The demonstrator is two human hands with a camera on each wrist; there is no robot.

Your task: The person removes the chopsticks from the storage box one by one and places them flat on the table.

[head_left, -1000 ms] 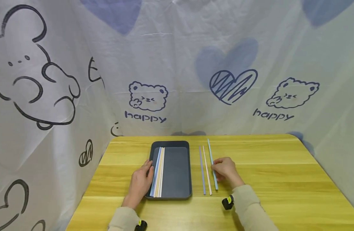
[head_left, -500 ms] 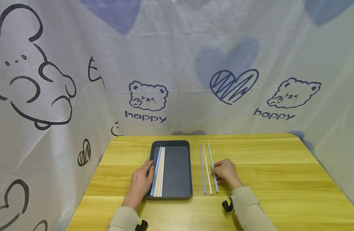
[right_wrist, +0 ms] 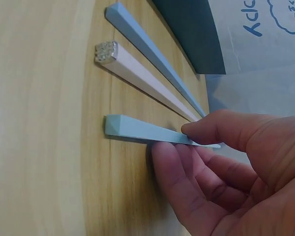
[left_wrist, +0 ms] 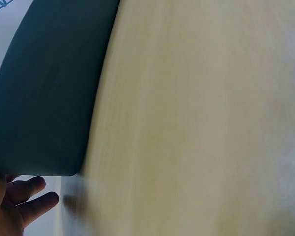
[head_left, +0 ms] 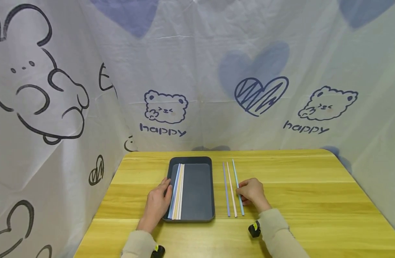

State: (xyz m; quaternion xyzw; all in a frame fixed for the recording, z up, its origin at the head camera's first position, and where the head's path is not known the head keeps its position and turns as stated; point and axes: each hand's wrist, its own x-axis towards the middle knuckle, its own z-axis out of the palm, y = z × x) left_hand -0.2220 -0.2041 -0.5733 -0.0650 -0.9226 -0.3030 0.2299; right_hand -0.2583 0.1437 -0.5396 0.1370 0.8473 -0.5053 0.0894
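Observation:
My left hand (head_left: 156, 202) rests at the left rim of a dark grey tray (head_left: 197, 193), its thumb near the rim. In the left wrist view its fingers (left_wrist: 37, 204) stretch out past the tray's end. My right hand (head_left: 253, 191) pinches a light blue chopstick (head_left: 235, 172) between thumb and fingers; its square end (right_wrist: 113, 126) points out of the grip, close over the table. Beside it lie a pale pink chopstick (head_left: 231, 190) and a purple-blue chopstick (head_left: 226, 190), roughly parallel, between the tray and my right hand.
Several chopsticks (head_left: 176, 193), blue, yellowish and white, lie side by side along the tray's left side. The wood-grain table (head_left: 307, 200) ends at a white printed curtain (head_left: 200, 125). Another curtain side (head_left: 65, 161) hangs at the left.
My right hand has brought the light blue chopstick slightly towards me, so its ends now nearly line up with the two beside it. My left hand and the tray stay in place.

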